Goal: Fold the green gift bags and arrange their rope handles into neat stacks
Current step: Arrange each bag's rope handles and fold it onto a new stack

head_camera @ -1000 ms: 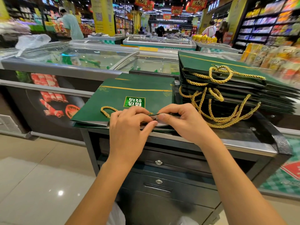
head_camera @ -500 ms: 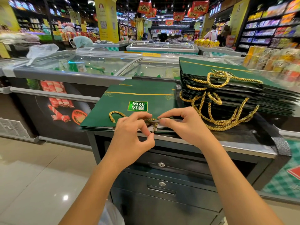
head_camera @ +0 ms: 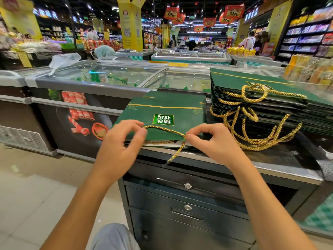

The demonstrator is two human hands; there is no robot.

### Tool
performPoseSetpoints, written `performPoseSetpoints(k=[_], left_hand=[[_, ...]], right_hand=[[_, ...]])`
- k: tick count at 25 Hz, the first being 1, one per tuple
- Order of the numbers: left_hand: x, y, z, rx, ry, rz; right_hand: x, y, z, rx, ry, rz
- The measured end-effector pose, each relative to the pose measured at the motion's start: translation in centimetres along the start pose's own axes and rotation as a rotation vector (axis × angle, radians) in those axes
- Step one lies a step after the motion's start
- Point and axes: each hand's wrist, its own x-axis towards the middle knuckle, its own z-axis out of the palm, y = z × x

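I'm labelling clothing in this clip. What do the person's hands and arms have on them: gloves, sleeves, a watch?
Nothing shows on either: the left hand and right hand are ungloved, with no rings visible, and both forearms are bare to the frame edge, without sleeve, watch or bracelet.

I see open air left of the counter [head_camera: 284,159], tall bag stack [head_camera: 232,79] walling my right (ropes [head_camera: 259,144] spilling forward), freezer [head_camera: 93,85] behind

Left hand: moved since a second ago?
Yes. The left hand shifted left, from below the printed label to left of it, pinching the rope handle.
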Motion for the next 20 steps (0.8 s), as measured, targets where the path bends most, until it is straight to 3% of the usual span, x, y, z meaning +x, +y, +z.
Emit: performPoseSetpoints(k=[2,4,9,12,17,20], left_hand=[[0.7,-1.8,-0.3,0.159,0.085,-0.065],[1.0,-3.2,0.3,0.263,0.044,-0.135],[0.4,-4.6,1.6,0.274,0.046,-0.164],[0.3,-4.7,1.5,0.237,0.073,-0.171],[0.1,-4.9,1.7,0.227,0.088,-0.187],[0.2,-5.0,1.8,0.235,0.090,-0.188]], right_hand=[[0.1,0.2,0.2,-0.051,0.037,0.004],[0.1,0.4,0.4,-0.104,0.086,0.010],[0.5,-0.3,0.6,-0.227,0.118,-0.023],[2.0,-2.1,1.0,-0.413,0.000,-0.112],[5.8,-6.5,5.5,-0.517,-0.418,-0.358],[7.6,-7.2,7.2,-0.638,-0.547,-0.315]])
